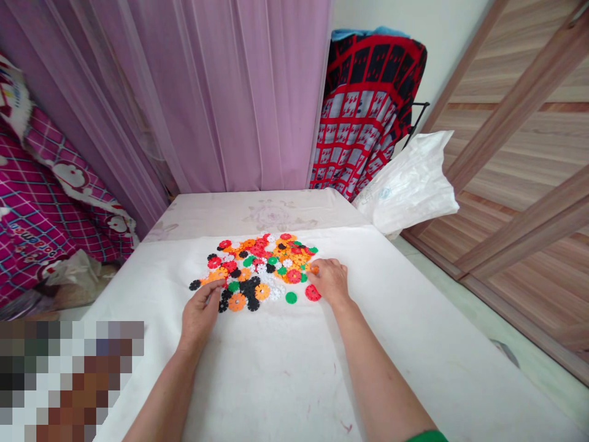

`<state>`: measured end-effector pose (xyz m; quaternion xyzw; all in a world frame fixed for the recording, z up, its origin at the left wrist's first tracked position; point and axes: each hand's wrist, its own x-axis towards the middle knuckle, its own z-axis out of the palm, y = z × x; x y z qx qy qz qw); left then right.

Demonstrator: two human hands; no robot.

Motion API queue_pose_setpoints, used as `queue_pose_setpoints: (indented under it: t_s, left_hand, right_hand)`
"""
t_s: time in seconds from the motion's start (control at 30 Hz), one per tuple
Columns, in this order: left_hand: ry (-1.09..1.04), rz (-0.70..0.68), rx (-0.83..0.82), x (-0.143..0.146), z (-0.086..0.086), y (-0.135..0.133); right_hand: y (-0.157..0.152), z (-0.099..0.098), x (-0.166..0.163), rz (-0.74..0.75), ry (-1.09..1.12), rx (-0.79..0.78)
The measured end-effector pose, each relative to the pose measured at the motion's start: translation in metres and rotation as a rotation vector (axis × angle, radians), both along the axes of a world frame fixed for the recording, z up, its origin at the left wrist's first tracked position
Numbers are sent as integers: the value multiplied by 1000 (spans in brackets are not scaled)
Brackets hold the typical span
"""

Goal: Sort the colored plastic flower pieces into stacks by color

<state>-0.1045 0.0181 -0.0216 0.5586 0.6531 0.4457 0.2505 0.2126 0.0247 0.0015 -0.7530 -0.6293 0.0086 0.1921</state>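
Head view: pile of plastic discs (262, 267) sits mid-way across the white surface (285, 368). At its near-left edge the left hand (200, 313) curls fingers onto discs; the right hand (329, 279) lies palm-down, touching its right edge. Both grips narrow, can't tell if either holds a disc.

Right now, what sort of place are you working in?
Probably a room in a home, perhaps a bedroom: sheer purple curtains, flowered bedding piled on the left, and a checked blanket hung beside wood-grain panelling. The coloured discs lie on a cloth-covered table.
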Motion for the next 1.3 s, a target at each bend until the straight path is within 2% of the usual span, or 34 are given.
queue_pose_setpoints:
  t_s: [0.1,0.23,0.37,0.7,1.3]
  left_hand:
    - [-1,-4,6,0,1,0]
    - [-9,20,-9,1,2,0]
    - [7,21,-9,1,5,-1]
    - [6,17,16,-1,0,1]
    - [9,10,13,1,4,-1]
  right_hand:
    - [2,2,17,-49,41,73]
    - [-1,1,56,-209,116,194]
    - [-7,-10,75,-179,162,143]
    - [-10,-20,72,28,117,72]
    - [-1,-17,56,-81,73,95]
